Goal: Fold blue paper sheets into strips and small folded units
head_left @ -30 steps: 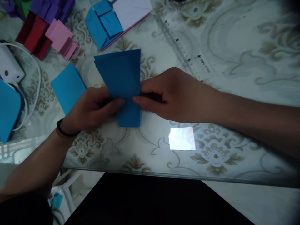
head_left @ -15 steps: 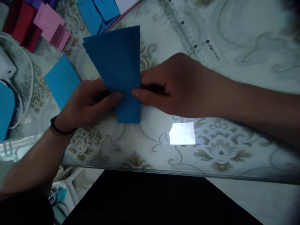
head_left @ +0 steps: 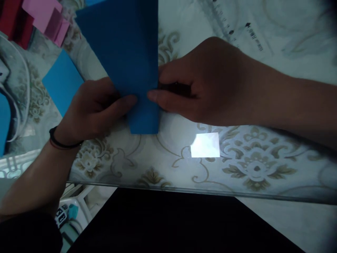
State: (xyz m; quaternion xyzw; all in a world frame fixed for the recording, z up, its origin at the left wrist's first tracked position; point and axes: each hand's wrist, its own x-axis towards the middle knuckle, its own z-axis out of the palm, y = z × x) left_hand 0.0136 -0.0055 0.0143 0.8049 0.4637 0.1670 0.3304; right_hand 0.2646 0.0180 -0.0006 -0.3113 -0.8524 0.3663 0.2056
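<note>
A folded sheet of blue paper [head_left: 126,52] is held up between my two hands, wide at the top and narrow toward the bottom. My left hand [head_left: 92,109] pinches its left edge, thumb on the front face and fingers behind it. On the opposite edge, my right hand [head_left: 200,84] grips with the thumb in front and the index finger at the side. Both thumbs sit close to each other on the narrow part. The fingers behind the paper are hidden.
A lighter blue paper piece [head_left: 63,82] lies left of my left hand. Pink folded paper [head_left: 48,19] and red folded paper [head_left: 15,23] are at the upper left, near a white cable [head_left: 28,84]. A clear ruler [head_left: 226,26] lies beyond my right hand. The table's edge [head_left: 184,191] runs in front of me.
The blue paper looks larger and its top now reaches the upper frame edge. Both hands keep their hold on it. The surroundings have shifted slightly in view.
</note>
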